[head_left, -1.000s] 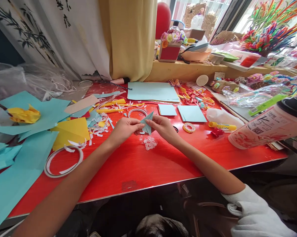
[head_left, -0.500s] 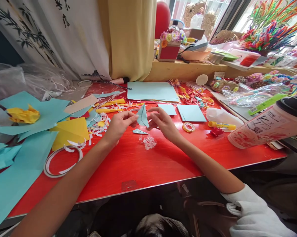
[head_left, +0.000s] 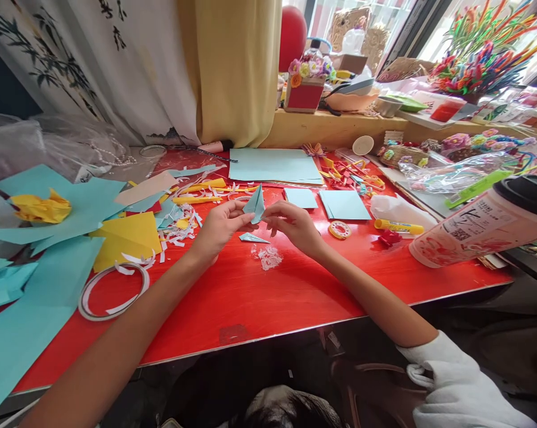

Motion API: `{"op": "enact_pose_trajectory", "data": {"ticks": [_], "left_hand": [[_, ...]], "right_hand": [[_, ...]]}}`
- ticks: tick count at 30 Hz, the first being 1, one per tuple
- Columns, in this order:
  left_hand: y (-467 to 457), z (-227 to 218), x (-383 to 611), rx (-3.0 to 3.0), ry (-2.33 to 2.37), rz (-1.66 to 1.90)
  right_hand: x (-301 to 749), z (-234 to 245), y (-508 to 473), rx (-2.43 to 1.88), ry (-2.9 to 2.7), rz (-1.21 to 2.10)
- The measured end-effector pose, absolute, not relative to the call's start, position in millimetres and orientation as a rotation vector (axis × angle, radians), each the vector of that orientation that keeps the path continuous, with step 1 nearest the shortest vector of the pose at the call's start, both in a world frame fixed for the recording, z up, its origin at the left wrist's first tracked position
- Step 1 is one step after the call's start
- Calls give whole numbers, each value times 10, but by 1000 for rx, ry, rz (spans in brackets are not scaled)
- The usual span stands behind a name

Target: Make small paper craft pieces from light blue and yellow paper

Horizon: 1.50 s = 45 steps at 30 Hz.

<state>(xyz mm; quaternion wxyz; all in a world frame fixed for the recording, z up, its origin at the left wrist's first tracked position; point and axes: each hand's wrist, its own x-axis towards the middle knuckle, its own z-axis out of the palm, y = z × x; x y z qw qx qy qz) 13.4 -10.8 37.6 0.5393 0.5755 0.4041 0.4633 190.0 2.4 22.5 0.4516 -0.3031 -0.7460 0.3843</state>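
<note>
Single head view, set above and behind the fingers [head_left: 240, 222], facing forward and down. Wide, mid-range: table [head_left: 268, 303] around and nearer than fingers, curtain [head_left: 236, 71] beyond them.

Above the desk [head_left: 268, 303], the left hand [head_left: 218, 230] holds a folded blue paper [head_left: 254, 205], the right hand [head_left: 297, 227] at its lower corner, another folded piece [head_left: 254, 238] lying below.

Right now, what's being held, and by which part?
Folded blue paper: left hand pinches its lower left edge; right hand is at its lower right, grip unclear.
</note>
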Motion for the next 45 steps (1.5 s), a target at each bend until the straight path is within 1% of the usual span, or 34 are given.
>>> {"op": "enact_pose_trajectory", "data": {"ticks": [9,17,24,27,31,35,38,45], "left_hand": [[-103,270,155,1507,976,1088],[-119,281,199,1465,981,1081],[-108,249,205,1532,955,1056],[-108,231,203,1542,987,1059],[-110,245,204,1503,1062,1096],[-102,257,197,1453,1035,1122],[-84,247,177,1439,991,1084],[-57,296,128,1445,1016,977]], "right_hand": [[1836,150,6,-845,-1813,933],[1863,155,17,-932,-1914,758],[1850,154,-1,-980,-1909,711],[1824,131,-4,-980,-1843,801],[1819,112,39,-863,-1589,1098],[1842,109,84,-820,-1595,1344],[1843,87,91,-801,-1611,1389],[1825,70,75,-781,-1621,1354]]}}
